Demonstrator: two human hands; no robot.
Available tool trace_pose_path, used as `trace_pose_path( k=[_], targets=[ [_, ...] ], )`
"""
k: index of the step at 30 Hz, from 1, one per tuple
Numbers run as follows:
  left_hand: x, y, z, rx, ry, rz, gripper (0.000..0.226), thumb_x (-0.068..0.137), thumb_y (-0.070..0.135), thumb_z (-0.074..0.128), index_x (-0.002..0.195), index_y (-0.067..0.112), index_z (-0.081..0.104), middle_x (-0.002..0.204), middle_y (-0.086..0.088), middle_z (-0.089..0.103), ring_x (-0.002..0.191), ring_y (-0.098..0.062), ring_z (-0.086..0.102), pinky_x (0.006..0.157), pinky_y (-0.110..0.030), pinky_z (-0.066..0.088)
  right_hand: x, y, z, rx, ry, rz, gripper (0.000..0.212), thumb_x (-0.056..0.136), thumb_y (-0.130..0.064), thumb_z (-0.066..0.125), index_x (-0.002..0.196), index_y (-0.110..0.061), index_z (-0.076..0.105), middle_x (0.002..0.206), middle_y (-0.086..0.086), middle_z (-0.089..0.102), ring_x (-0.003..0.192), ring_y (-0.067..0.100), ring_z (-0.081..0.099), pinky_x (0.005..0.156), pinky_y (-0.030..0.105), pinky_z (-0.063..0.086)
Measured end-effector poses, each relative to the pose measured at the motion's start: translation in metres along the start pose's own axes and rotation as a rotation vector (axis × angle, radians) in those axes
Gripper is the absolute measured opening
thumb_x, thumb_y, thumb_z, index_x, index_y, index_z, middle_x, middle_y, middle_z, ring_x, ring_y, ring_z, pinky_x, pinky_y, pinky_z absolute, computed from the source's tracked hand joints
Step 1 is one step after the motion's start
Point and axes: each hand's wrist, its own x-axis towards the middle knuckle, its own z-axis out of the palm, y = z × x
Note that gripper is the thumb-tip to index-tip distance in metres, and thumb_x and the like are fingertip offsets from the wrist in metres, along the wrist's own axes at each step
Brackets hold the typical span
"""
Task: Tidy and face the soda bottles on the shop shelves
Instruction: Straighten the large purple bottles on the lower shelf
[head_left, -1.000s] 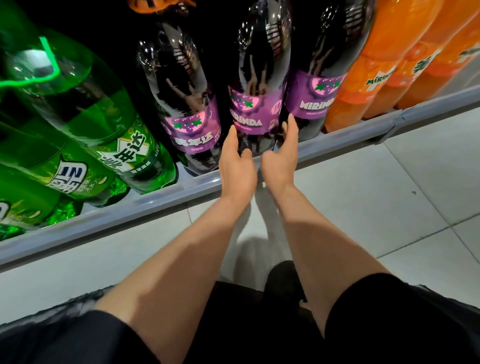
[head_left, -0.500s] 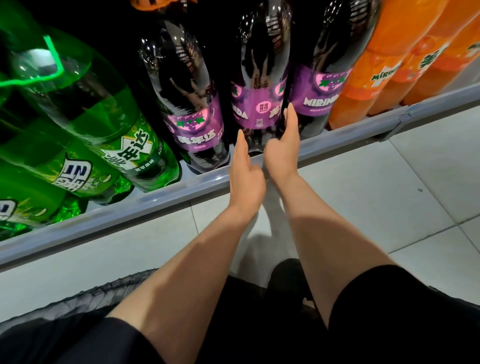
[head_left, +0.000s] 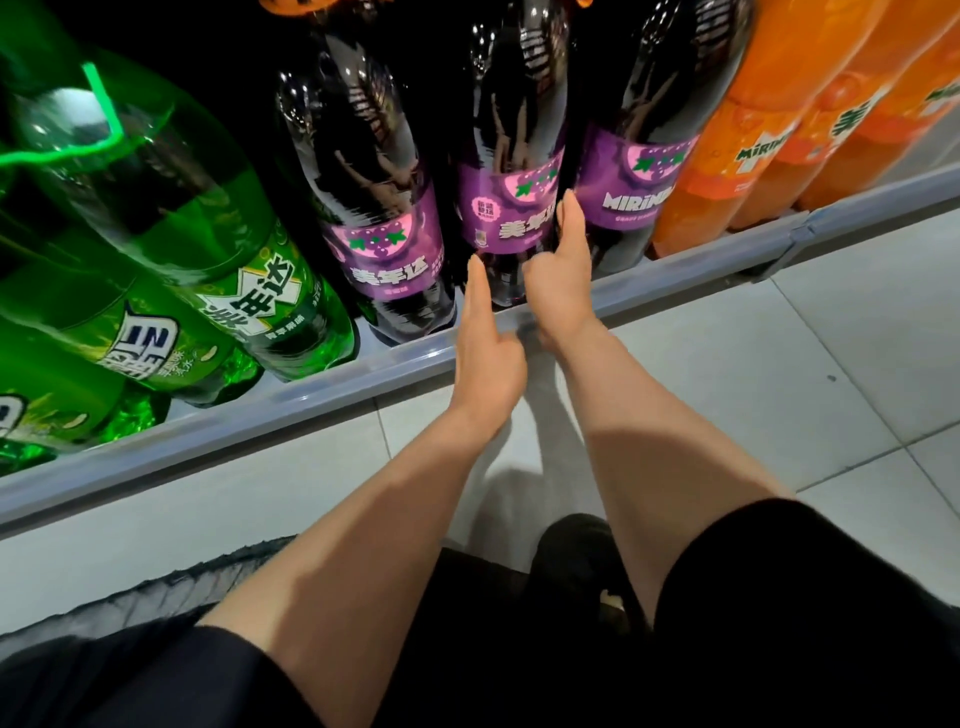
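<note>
The middle grape bottle (head_left: 511, 171) stands at the front of the low shelf (head_left: 291, 410), between two other grape bottles (head_left: 363, 208) and just behind the shelf's grey lip. We have both hands on its lower body: the right hand (head_left: 558, 280) lies flat against the right edge of the purple label (head_left: 506, 213), fingers straight, and the left hand (head_left: 485, 353) touches the base on the left side, fingers likewise extended. Neither grip is closed around the bottle; both are open-palmed contacts. The label appears to be mid-rotation, its Chinese lettering partly behind the right hand. We judge the step to be turning the bottle to face forward. We should roll it with opposing palm pressure, keep the base seated on the shelf, and stop when the label centres, matching its neighbours. Green bottles (head_left: 156, 234) lean at left; orange bottles (head_left: 779, 130) stand at right.
</note>
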Motion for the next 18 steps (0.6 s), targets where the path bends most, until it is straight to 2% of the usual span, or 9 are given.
trace_pose_path(
  k=[2,4,6,9,10,12,14,16,18],
  targets=[
    [0.006,-0.005,-0.004,0.020,-0.038,0.020,0.085,0.081,-0.015,0.031,0.154,0.016,0.001,0.162,0.002,0.001,0.148,-0.007,0.002,0.121,-0.025,0.007,0.010,0.000,-0.005,-0.012,-0.063,-0.003,0.078,0.075,0.015,0.037,0.148,-0.015,0.032,0.144,0.004,0.047,0.131,0.016,0.044,0.111,0.036,0.037],
    [0.013,-0.001,-0.007,0.034,-0.076,-0.012,0.086,0.082,-0.015,0.032,0.154,0.018,0.000,0.162,0.003,-0.004,0.148,-0.007,-0.001,0.114,-0.017,0.007,0.013,0.003,-0.008,-0.015,-0.073,-0.009,0.076,0.073,0.016,0.036,0.143,-0.011,0.039,0.137,0.005,0.053,0.127,0.016,0.048,0.109,0.038,0.040],
    [0.016,0.005,-0.006,0.059,-0.068,-0.031,0.087,0.084,-0.020,0.032,0.155,0.019,-0.001,0.162,0.003,-0.010,0.147,-0.005,-0.005,0.109,-0.011,0.004,0.007,0.007,-0.008,0.011,-0.049,-0.030,0.074,0.071,0.018,0.035,0.140,-0.008,0.042,0.133,0.005,0.054,0.124,0.014,0.050,0.107,0.029,0.041],
    [0.016,0.007,-0.004,0.063,-0.053,-0.033,0.089,0.083,-0.023,0.032,0.155,0.018,-0.001,0.162,0.002,-0.011,0.147,-0.006,-0.007,0.106,-0.008,0.003,-0.006,0.015,-0.005,0.049,0.003,-0.077,0.071,0.072,0.020,0.042,0.138,-0.006,0.043,0.131,0.003,0.053,0.119,0.009,0.049,0.095,0.007,0.040],
    [0.016,0.007,-0.004,0.067,-0.053,-0.038,0.088,0.083,-0.023,0.031,0.154,0.017,-0.002,0.162,0.002,-0.011,0.147,-0.007,-0.007,0.104,-0.007,0.004,-0.006,0.016,-0.004,0.048,0.008,-0.088,0.073,0.071,0.017,0.049,0.139,-0.008,0.042,0.132,0.003,0.052,0.120,0.009,0.049,0.095,0.008,0.041],
    [0.014,0.006,-0.005,0.072,-0.081,-0.036,0.086,0.083,-0.022,0.031,0.154,0.015,-0.002,0.162,0.002,-0.010,0.147,-0.006,-0.005,0.103,-0.005,0.003,0.003,0.015,-0.003,-0.002,-0.008,-0.096,0.084,0.063,0.000,0.066,0.142,-0.012,0.038,0.137,0.003,0.050,0.125,0.014,0.048,0.104,0.026,0.043],
    [0.009,0.004,-0.005,0.068,-0.122,-0.021,0.085,0.084,-0.020,0.031,0.154,0.016,-0.002,0.162,0.004,-0.002,0.144,-0.001,0.003,0.104,-0.004,0.009,0.014,0.012,-0.001,-0.080,-0.034,-0.081,0.105,0.050,-0.020,0.077,0.145,-0.018,0.032,0.140,0.002,0.048,0.130,0.019,0.046,0.107,0.041,0.042],
    [0.001,-0.001,-0.005,-0.006,-0.091,-0.045,0.081,0.087,-0.017,0.031,0.155,0.017,0.004,0.160,0.003,0.012,0.141,0.001,0.016,0.105,-0.006,0.022,0.021,0.015,0.003,-0.132,-0.054,-0.092,0.116,0.041,-0.033,0.084,0.143,-0.019,0.031,0.137,0.001,0.050,0.127,0.019,0.049,0.105,0.044,0.043],
    [-0.009,-0.007,-0.007,-0.031,0.072,-0.096,0.069,0.090,-0.013,0.034,0.153,0.011,0.019,0.157,-0.004,0.028,0.142,-0.009,0.029,0.109,-0.014,0.027,0.022,0.016,0.005,-0.168,-0.021,-0.105,0.111,0.042,-0.037,0.090,0.137,-0.018,0.036,0.129,-0.001,0.056,0.119,0.017,0.055,0.102,0.042,0.046]
  ],
)
